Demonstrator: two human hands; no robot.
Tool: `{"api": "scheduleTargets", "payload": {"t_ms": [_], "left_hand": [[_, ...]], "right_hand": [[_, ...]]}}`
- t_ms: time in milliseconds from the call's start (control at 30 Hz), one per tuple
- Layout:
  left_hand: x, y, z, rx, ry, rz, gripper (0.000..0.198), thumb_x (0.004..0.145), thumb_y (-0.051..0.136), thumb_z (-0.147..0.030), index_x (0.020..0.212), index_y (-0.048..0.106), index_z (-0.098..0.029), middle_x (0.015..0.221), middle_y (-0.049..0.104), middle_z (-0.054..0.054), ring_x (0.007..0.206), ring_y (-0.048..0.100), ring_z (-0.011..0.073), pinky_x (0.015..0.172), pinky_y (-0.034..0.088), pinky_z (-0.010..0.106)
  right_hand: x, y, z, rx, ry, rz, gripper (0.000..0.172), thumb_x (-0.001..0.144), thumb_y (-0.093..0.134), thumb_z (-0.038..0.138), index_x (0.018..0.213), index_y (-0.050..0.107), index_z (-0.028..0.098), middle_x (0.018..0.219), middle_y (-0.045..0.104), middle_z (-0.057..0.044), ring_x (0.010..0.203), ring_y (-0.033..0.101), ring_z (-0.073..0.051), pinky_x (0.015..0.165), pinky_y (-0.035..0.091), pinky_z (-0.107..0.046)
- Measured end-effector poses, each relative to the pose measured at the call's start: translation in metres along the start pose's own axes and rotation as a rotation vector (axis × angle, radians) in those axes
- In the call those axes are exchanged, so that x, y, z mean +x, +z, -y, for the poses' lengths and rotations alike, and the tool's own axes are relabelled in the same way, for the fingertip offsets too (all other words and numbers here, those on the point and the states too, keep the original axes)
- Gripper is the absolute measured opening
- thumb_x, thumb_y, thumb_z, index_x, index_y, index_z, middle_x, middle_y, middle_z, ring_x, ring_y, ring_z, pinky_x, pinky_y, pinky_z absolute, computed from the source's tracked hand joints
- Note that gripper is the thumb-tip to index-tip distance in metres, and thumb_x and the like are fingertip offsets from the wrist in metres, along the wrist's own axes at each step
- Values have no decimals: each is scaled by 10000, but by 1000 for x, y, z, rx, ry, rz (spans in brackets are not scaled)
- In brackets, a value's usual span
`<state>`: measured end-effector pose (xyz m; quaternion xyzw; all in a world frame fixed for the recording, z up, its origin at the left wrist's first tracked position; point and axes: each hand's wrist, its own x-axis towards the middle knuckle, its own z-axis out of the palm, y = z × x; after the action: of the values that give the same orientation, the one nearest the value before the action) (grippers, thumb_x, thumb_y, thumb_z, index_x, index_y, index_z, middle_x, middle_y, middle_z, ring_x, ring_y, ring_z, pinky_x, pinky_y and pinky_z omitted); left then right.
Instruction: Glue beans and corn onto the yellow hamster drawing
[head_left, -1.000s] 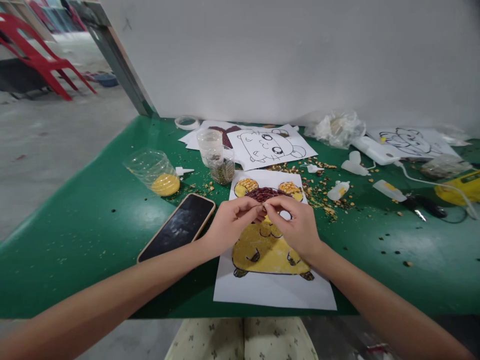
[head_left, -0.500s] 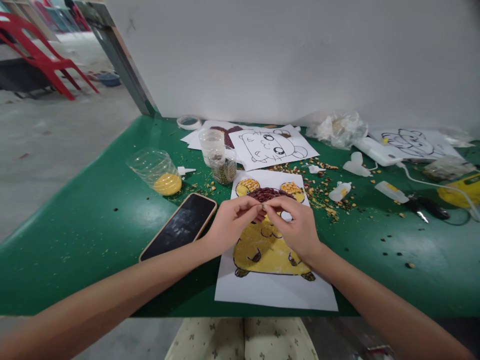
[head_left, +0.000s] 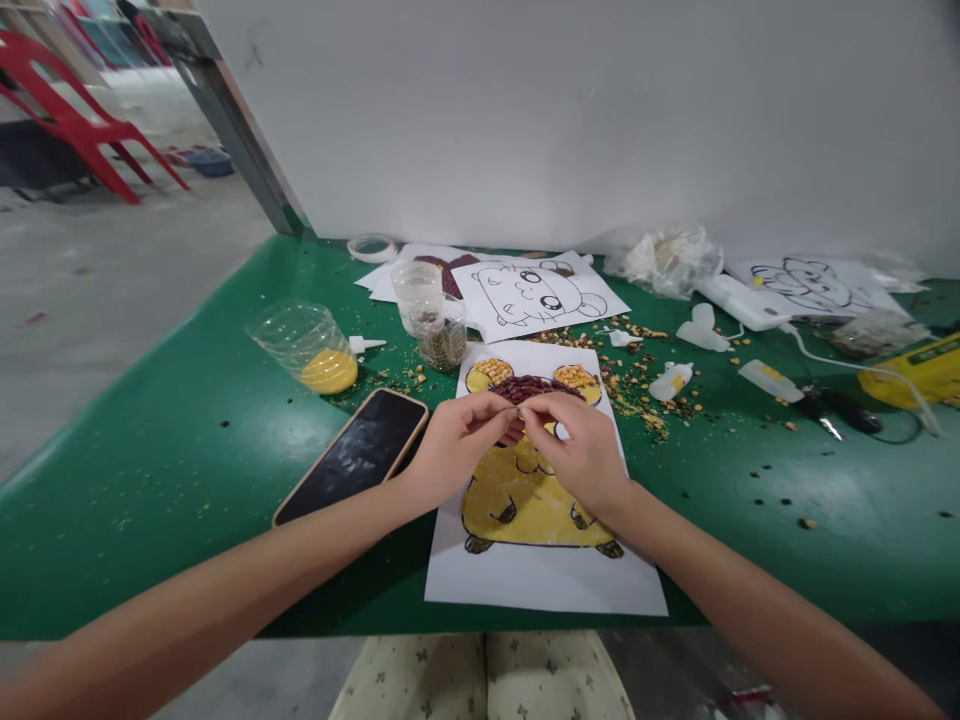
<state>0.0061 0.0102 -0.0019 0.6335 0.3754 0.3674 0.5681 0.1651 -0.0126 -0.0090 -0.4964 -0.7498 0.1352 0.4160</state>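
Note:
Both hands meet over a white sheet (head_left: 540,578) on the green table (head_left: 187,450). The sheet carries a cartoon hamster picture (head_left: 525,490) filled with yellow grain, corn kernels and dark red beans. My left hand (head_left: 461,445) has its fingers curled, thumb and forefinger pinched at the picture's face. My right hand (head_left: 577,450) is also pinched, its fingertips touching those of the left hand. Whatever sits between the fingertips is too small to make out.
A phone (head_left: 352,455) lies face up left of the sheet. Behind it stand a cup of yellow grain (head_left: 307,345) and small seed cups (head_left: 431,320). An uncoloured hamster drawing (head_left: 536,290), scattered seeds (head_left: 637,385), glue bottles (head_left: 671,380) and a yellow tool (head_left: 915,370) lie further back and right.
Both hands stay pinched together over the picture; only the view has shifted slightly.

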Motion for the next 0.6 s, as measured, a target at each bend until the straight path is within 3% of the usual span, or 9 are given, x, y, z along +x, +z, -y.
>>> {"api": "scheduleTargets", "payload": {"t_ms": [367,600], "left_hand": [[0,-1,0,-15,16,-4,184,850,521,-284,831,635,-141,718,639,18,690,615,112,667,511,216],[-1,-3,-2,141,67,19,210,866,495,-290,835,634,-135,743,642,33,717,610,126,682,495,228]], "right_hand": [[1,-4,0,77,16,-7,143,862,462,210,863,604,203,848,660,-27,791,600,-151,712,457,-266],[2,-5,3,74,16,-21,125,831,502,189,800,623,196,773,670,-8,707,600,-129,696,466,-251]]}}
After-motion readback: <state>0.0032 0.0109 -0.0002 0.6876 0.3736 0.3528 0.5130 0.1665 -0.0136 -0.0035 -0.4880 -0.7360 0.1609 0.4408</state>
